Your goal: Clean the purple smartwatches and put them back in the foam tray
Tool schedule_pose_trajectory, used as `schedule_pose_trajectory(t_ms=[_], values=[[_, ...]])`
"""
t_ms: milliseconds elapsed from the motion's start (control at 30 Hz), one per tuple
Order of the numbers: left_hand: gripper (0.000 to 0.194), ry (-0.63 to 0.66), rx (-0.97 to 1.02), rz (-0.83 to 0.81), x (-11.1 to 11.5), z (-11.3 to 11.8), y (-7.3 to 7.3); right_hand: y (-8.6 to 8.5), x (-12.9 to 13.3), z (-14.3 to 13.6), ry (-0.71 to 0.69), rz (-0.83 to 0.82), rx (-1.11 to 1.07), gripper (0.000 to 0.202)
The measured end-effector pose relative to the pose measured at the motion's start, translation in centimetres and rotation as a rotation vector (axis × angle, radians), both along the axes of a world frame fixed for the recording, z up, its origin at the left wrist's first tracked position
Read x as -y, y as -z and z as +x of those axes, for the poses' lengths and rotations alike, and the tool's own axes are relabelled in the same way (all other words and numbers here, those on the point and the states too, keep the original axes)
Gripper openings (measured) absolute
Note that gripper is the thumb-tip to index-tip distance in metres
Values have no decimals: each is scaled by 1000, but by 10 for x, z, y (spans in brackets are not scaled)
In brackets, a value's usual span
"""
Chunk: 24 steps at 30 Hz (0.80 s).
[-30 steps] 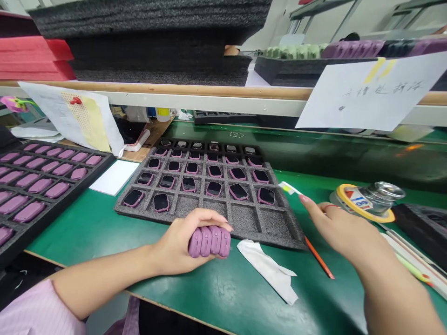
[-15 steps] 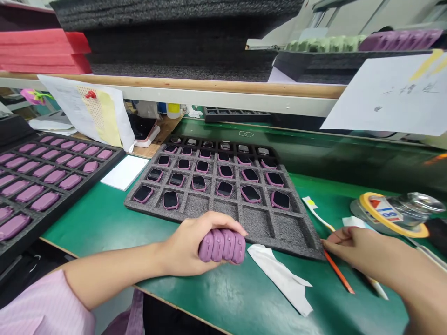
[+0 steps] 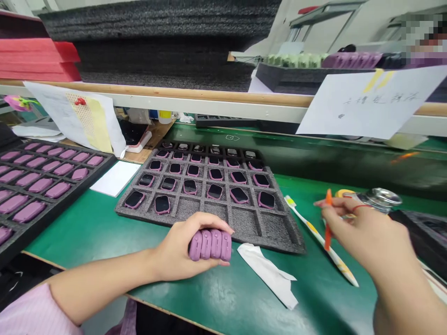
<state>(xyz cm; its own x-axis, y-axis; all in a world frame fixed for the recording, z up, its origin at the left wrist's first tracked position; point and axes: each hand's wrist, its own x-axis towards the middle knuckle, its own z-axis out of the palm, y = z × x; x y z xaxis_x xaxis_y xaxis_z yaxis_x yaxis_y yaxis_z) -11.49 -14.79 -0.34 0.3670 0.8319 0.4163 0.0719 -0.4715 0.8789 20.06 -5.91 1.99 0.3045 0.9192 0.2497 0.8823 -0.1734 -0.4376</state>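
My left hand (image 3: 181, 246) is closed around a row of several purple watch cases (image 3: 210, 245), their button sides facing me. It rests at the near edge of the foam tray (image 3: 244, 221), whose compartments hold purple watches with black screens (image 3: 214, 191). Raised off the bench on the right, my right hand (image 3: 352, 225) pinches a thin orange stick (image 3: 328, 218), which stands nearly upright between thumb and fingers. Below that hand a white and yellow toothbrush (image 3: 323, 239) lies beside the tray.
A second black tray (image 3: 66, 204) of purple cases stands at the left. White paper (image 3: 117, 179) lies between the trays, and a crumpled tissue (image 3: 268, 274) in front. A glass jar with a metal top (image 3: 384, 197) is behind my right hand. A shelf (image 3: 195, 95) overhangs the bench (image 3: 209, 298).
My right hand has lifted the orange stick off the bench and brought it upright. My left hand keeps its grip on the watch cases. The whole view has shifted slightly.
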Motion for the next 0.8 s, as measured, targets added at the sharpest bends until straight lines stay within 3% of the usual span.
schedule_pose_trajectory(t_ms=[167, 267, 333, 400, 533, 633, 800], values=[[67, 3, 223, -471, 1, 5, -3, -9, 5, -11, -27, 240, -491, 48], [61, 36, 383, -676, -4, 6, 1, -8, 2, -13, -43, 344, -660, 53], [55, 20, 408, -714, -8, 5, 3, -9, -2, -5, 0, 445, -727, 50], [54, -20, 336, -681, -11, 4, 4, -12, -5, 8, 87, 571, -755, 40], [47, -160, -14, -462, -9, 1, 1, -14, -8, 43, 309, 747, -691, 26], [40, -244, -206, -291, -7, -3, -1, -9, -9, 61, 390, 689, -625, 24], [36, -271, -279, -115, -9, -6, 4, -4, -11, 66, 397, 449, -495, 28]])
